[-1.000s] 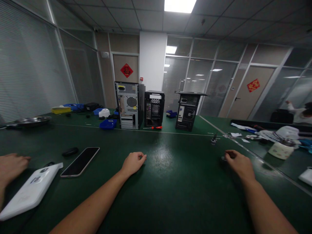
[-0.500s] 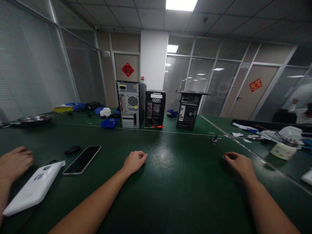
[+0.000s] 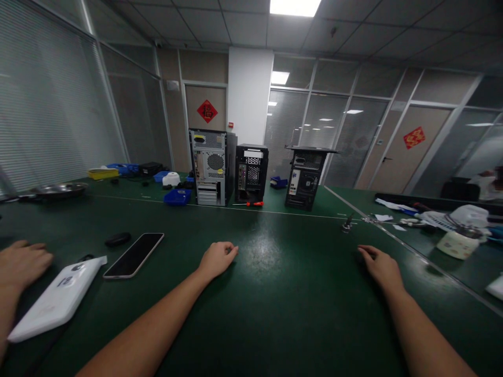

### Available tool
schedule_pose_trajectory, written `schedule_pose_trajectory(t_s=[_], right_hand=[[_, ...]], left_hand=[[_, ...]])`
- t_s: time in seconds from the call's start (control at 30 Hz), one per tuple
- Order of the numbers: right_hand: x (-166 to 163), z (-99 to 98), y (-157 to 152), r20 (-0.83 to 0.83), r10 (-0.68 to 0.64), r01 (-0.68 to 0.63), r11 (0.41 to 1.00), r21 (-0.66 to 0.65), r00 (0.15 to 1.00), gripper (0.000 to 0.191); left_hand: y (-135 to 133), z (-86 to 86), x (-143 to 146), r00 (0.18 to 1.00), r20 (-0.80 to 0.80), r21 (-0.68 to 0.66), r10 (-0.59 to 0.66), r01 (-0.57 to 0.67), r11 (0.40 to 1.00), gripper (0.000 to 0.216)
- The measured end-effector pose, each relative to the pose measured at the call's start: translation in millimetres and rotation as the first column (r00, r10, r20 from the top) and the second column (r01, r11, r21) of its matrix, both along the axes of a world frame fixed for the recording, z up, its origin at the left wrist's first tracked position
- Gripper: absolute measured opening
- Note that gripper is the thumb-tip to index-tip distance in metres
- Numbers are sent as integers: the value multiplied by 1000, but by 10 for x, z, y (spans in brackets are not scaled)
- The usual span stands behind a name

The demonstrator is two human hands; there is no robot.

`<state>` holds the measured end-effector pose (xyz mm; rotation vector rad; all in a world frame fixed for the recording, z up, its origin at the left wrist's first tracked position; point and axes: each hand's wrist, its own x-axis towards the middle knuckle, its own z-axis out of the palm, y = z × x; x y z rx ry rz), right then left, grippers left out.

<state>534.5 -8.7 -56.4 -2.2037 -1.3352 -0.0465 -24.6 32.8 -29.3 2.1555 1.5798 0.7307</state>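
My left hand (image 3: 218,259) rests on the green tabletop (image 3: 275,314) with its fingers curled in. A small dark spot shows between thumb and forefinger; whether it is a thing or a gap I cannot make out. To the right, my right hand (image 3: 379,266) lies low over the table, thumb and forefinger slightly apart, nothing visible between them. Just beyond it stands a small dark metal piece (image 3: 347,225). A phone (image 3: 135,256) and a black computer mouse (image 3: 118,239) lie left of my left hand.
Three computer cases (image 3: 212,167) stand across the table, a red-handled screwdriver (image 3: 255,203) before them. Another person's hand (image 3: 25,262) is at the left edge by a white packet (image 3: 58,298). A blue tray (image 3: 177,197) and a patterned cup (image 3: 458,243) are further off.
My right hand has shifted slightly left, its thumb and forefinger now parted. My left hand stays in place. The view has tilted a little.
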Motion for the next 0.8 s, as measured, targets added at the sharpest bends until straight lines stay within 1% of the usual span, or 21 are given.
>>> schedule_pose_trajectory(t_s=[0.1,0.2,0.27,0.33,0.4,0.47,0.53,0.6,0.63,0.7,0.8], right_hand=[[1,-29,4,29,61,-60,997,-48,998,59],[-101,-19,19,88,164,-162,986,-27,983,56],[-321,42,26,88,261,-262,965,-3,961,55],[-697,144,15,34,381,-382,924,26,924,62],[-1194,255,-30,-25,512,-510,858,53,859,69],[-1731,342,-113,-42,650,-648,759,57,758,72],[-2214,384,-223,-11,758,-757,652,34,652,73],[-2577,382,-338,53,820,-822,569,22,570,73],[-2706,370,-389,90,840,-844,537,12,535,72],[-2863,336,-464,165,865,-875,484,-22,475,69],[-2908,304,-494,238,880,-897,437,-70,411,66]], left_hand=[[-24,33,8,1000,-17,-10,10,-10,1000,39],[-69,82,34,999,-51,-3,14,-14,1000,39],[-120,120,72,997,-78,8,10,-9,1000,38],[-193,154,133,995,-101,23,-22,24,999,37],[-290,178,219,988,-125,35,-90,95,995,38],[-402,184,324,974,-158,45,-165,174,984,40],[-514,173,436,954,-198,70,-226,244,967,42],[-605,150,535,927,-250,100,-279,312,945,44],[-637,136,574,912,-276,111,-302,342,933,44],[-668,113,624,886,-319,114,-336,388,914,44],[-651,99,633,872,-339,101,-352,406,908,44]])
